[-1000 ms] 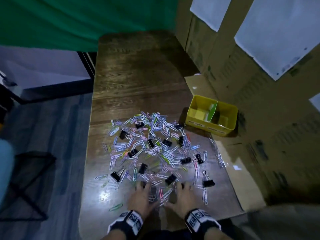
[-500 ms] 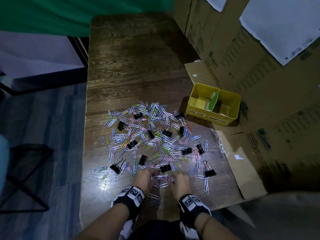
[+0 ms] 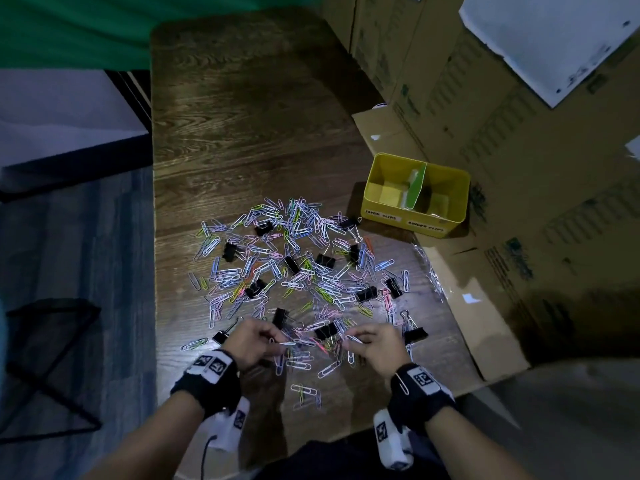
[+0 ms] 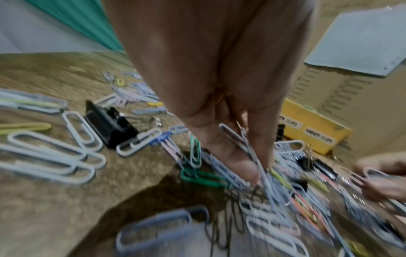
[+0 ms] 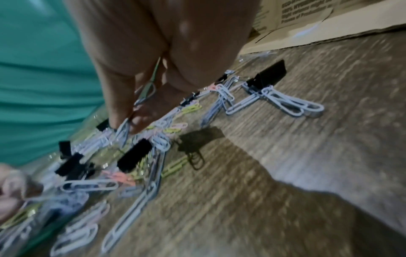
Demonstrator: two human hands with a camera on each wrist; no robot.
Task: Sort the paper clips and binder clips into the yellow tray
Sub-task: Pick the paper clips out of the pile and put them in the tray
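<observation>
Both hands low at the near edge of the pile (image 3: 298, 271) on the table (image 3: 242, 116). Left hand (image 3: 249, 341) with thumb and fingers (image 4: 239, 165) pinched together on a few pale paper clips (image 4: 248, 146); right hand (image 3: 377, 344) pinching a pale clip or two at its fingertips (image 5: 140, 125), count unclear through blur. Mixed scatter ahead: coloured paper clips overlapping and tangled, black binder clips (image 3: 325, 259) dotted among them. Yellow tray (image 3: 415, 223) well apart, far right against the cardboard (image 3: 485, 168), split by a green divider (image 3: 415, 188); left half labelled for paper clips, right for binder clips, both seemingly empty, so barely begun. Paper clips probably very light, thin, springy wire with a slick coating, lying flat on the wood; likely to hook one another and drag neighbours along, so best nipped at a raised loop end or slid to lift an edge. Binder clips likely heavier and stiff, easy to grasp across the black body or by the wire handles.
</observation>
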